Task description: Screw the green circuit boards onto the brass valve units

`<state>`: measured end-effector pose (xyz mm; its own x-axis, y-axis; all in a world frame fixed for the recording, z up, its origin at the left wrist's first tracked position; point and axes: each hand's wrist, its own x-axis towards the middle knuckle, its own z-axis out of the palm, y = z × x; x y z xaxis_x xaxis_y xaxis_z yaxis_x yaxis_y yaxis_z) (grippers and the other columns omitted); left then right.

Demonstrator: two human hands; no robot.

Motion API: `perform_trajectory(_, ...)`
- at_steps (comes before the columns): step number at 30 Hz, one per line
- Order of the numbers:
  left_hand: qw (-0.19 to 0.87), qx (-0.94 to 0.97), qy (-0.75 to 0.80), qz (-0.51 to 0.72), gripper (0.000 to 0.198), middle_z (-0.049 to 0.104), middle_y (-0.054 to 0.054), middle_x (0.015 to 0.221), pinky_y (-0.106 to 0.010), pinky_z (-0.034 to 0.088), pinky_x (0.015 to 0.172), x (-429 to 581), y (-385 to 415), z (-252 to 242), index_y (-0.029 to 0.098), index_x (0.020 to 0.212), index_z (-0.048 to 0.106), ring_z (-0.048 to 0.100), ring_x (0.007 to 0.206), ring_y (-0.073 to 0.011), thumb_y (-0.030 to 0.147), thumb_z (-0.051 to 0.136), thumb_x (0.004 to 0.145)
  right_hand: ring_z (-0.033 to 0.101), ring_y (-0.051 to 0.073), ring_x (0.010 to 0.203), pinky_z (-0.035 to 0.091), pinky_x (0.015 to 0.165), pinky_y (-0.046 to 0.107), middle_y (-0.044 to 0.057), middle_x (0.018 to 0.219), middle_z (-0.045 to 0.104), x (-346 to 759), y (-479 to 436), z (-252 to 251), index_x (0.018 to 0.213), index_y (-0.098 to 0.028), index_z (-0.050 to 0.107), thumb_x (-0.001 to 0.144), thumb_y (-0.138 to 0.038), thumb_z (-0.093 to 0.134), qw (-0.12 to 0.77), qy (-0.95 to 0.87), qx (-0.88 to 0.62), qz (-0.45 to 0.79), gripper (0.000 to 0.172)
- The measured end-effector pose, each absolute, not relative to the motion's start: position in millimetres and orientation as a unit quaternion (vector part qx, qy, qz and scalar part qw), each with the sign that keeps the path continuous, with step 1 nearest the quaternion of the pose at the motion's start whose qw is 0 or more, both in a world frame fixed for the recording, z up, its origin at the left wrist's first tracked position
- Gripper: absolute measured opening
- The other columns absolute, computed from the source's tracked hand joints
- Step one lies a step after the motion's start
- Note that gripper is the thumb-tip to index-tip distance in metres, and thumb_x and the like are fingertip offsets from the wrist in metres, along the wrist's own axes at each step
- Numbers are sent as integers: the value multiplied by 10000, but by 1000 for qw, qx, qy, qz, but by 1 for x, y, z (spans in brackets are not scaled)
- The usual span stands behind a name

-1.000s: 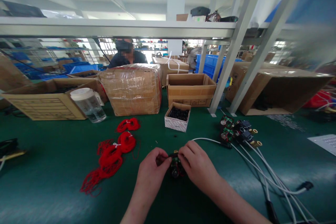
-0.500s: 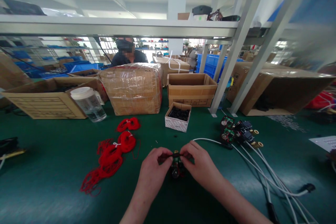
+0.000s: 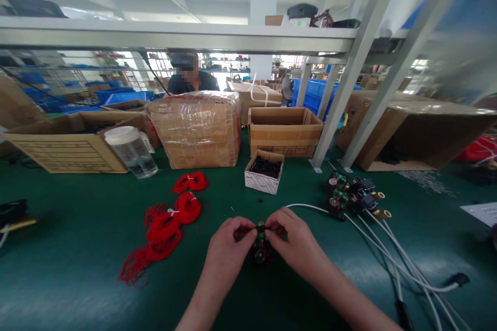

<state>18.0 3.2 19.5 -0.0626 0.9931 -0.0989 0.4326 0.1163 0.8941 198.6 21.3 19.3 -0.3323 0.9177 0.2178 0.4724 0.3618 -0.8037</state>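
My left hand (image 3: 233,240) and my right hand (image 3: 292,238) meet over the table, each with thumb and fingers pinched on opposite ends of a small black part (image 3: 261,228). Its exact kind is too small to make out. Just below the fingertips sits a small circuit-board assembly (image 3: 261,255) with a round light-coloured component and a brass-coloured bit at its far end. Behind my right hand a white cable (image 3: 308,206) runs off to the right. Several similar assemblies (image 3: 359,195) with brass fittings and white cables lie there.
Red cord bundles (image 3: 165,227) lie to the left. A small carton (image 3: 262,183) of black parts stands ahead, with cardboard boxes (image 3: 196,132) and a clear bottle (image 3: 135,155) behind. Metal posts (image 3: 330,129) hold a shelf. Across the table is another person (image 3: 190,78).
My hands keep the same pinch on the small black part, with hardly any movement. The camera view has shifted slightly, and the person opposite has moved a little.
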Motion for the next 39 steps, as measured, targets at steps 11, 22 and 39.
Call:
perform_trajectory(11, 360, 574, 642, 360, 172, 676, -14, 822, -325, 467, 753, 20, -1, 25, 226, 766, 695, 639, 813, -212, 363, 593, 791, 498, 133, 647, 387, 593, 247, -41, 704, 538, 196, 34, 2, 801, -192, 625, 799, -143, 647, 361, -671, -481, 434, 53)
perform_trajectory(22, 347, 572, 635, 386, 190, 687, -21, 852, -326, 481, 760, 18, -5, 16, 223, 813, 722, 650, 818, -209, 362, 592, 817, 515, 140, 637, 409, 601, 255, -34, 679, 568, 198, 32, 4, 823, -191, 633, 861, -330, 573, 375, -611, -460, 523, 156)
perform_trajectory(39, 341, 597, 622, 374, 199, 718, -28, 884, -322, 515, 774, 13, -5, 21, 239, 854, 747, 672, 829, -207, 370, 601, 823, 589, 154, 739, 470, 680, 270, -4, 799, 641, 208, 38, 5, 885, -188, 657, 896, -245, 574, 332, -708, -437, 444, 101)
